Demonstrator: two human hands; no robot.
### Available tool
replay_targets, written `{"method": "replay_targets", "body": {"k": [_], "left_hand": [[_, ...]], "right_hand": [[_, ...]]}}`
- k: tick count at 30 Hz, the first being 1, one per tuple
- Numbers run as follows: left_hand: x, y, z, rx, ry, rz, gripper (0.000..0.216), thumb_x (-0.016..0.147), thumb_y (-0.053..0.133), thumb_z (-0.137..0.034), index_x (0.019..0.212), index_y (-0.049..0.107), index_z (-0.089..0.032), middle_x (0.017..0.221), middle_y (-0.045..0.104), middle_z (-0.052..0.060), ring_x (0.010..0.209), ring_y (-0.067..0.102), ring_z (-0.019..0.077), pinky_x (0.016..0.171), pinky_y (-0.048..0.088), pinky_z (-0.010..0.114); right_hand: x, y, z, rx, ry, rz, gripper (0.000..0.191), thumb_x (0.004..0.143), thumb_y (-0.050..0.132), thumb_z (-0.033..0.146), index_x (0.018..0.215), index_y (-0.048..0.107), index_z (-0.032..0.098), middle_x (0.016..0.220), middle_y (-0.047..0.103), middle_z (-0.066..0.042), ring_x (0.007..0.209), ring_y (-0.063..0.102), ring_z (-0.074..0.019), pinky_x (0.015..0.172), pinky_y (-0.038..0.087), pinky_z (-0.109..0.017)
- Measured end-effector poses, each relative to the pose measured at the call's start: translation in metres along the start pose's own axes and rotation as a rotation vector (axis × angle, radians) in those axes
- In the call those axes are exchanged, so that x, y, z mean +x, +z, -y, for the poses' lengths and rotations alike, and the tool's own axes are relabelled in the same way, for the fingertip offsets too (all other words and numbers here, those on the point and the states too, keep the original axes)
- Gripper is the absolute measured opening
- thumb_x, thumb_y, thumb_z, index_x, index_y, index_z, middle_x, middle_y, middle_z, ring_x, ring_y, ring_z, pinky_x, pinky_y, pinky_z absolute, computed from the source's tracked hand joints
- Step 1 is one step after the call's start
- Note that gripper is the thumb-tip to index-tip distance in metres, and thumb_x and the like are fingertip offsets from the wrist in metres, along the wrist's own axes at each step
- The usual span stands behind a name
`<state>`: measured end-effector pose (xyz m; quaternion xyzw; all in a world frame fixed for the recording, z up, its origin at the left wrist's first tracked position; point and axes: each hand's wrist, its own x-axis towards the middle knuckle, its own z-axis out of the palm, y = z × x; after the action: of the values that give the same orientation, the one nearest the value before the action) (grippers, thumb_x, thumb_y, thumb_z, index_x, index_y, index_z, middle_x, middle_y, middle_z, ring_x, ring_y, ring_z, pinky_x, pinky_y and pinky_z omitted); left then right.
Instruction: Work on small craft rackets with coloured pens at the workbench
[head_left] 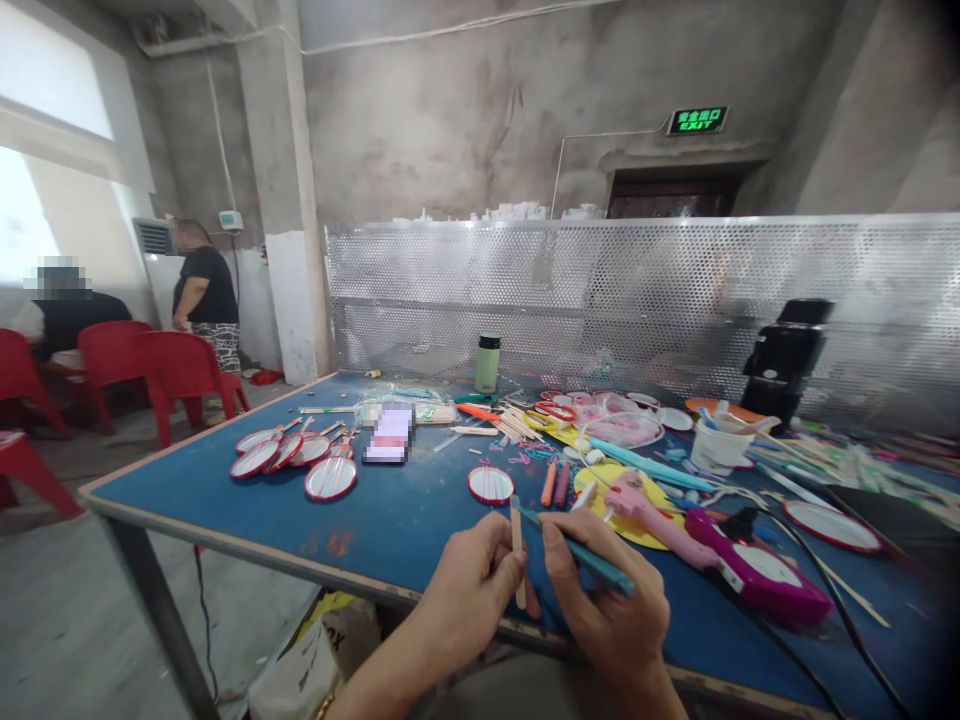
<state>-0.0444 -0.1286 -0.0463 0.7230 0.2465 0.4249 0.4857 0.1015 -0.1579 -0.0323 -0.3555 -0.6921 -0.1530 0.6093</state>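
My left hand is closed, with a flat wooden craft stick held upright between thumb and fingers. In a writing grip, my right hand is closed on a teal pen. The pen's tip is close to the upper end of the stick; whether they touch I cannot tell. Just beyond my hands lies a round white disc with a red rim. An orange crayon-like stick and a purple one lie beside it.
Several red-rimmed discs and a phone lie on the left. A pink glue gun, a magenta device, cables and a white cup crowd the right. A green bottle stands behind. Two people are at far left.
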Motion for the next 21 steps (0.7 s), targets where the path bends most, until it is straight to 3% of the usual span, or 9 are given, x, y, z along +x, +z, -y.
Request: {"method": "replay_targets", "body": {"k": [21], "left_hand": [[-0.0013, -0.0002, -0.0021, -0.010, -0.003, 0.006, 0.014, 0.096, 0.048, -0.028, 0.087, 0.054, -0.017, 0.062, 0.064, -0.001, 0.056, 0.054, 0.0124, 0.057, 0.038, 0.022]], "right_hand": [[0.0001, -0.0006, 0.0012, -0.009, 0.013, -0.029, 0.012, 0.089, 0.060, 0.011, 0.086, 0.065, 0.021, 0.072, 0.068, 0.001, 0.061, 0.064, -0.0103, 0.062, 0.051, -0.020]]}}
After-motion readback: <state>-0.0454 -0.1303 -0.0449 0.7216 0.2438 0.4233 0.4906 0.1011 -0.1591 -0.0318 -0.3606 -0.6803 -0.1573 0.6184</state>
